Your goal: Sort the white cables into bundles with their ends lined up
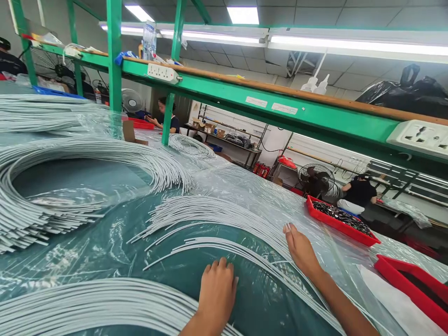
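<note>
Long thin white cables lie in several curved bundles. My left hand [217, 290] is low over the table, back up and fingers curled. It sits between the near cable bundle [105, 298] and a few separate cables [224, 242]; its palm side is hidden. Farther right, my right hand [300, 247] has its fingers drawn together at the edge of the middle cable bundle [210, 207]. Something small and pale shows at its fingertips, perhaps nails or a cable end. A large cable coil [164, 165] lies to the left.
Clear plastic sheeting [245, 186] covers the table. A red tray [364, 239] of small dark parts and another red tray [413, 287] stand on the right. The green shelf beam [252, 91] crosses above, carrying power strips. Co-workers sit farther back.
</note>
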{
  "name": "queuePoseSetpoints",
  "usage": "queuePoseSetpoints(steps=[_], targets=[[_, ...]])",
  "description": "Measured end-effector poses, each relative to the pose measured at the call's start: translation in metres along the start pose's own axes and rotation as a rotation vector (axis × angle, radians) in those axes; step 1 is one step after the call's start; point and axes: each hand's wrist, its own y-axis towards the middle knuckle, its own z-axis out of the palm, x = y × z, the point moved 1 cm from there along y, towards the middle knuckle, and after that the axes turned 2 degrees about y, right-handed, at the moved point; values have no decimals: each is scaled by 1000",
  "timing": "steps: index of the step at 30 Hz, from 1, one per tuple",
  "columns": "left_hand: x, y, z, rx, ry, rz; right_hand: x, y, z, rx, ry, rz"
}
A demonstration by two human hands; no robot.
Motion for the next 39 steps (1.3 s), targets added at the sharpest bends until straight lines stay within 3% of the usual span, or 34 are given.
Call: queuePoseSetpoints(steps=[4, 7, 10, 15, 21, 25, 27, 32, 35, 39], targets=[[-3, -2, 0, 23, -1, 12, -8, 4, 1, 167, -29, -90], [-4, -4, 1, 33, -1, 24, -3, -1, 14, 329, -51, -212], [-3, -4, 2, 38, -6, 28, 0, -7, 27, 402, -70, -250], [-3, -3, 3, 42, -52, 36, -8, -8, 30, 363, -30, -247], [0, -3, 1, 25, -155, 14, -11, -1, 2, 130, 128, -229], [-2, -5, 0, -5, -279, 0, 13, 4, -9, -27, 223, -232], [-4, -6, 2, -47, -458, 5, 33, 5, -9, -82, 263, -215], [-8, -12, 13, -205, -998, -42, 88, 5, 0, -52, 311, -182], [-9, -15, 13, -351, -965, 52, 114, 13, 3, 14, 268, -169], [-12, -16, 12, -259, -750, 247, 141, 30, 9, 140, 229, -300]])
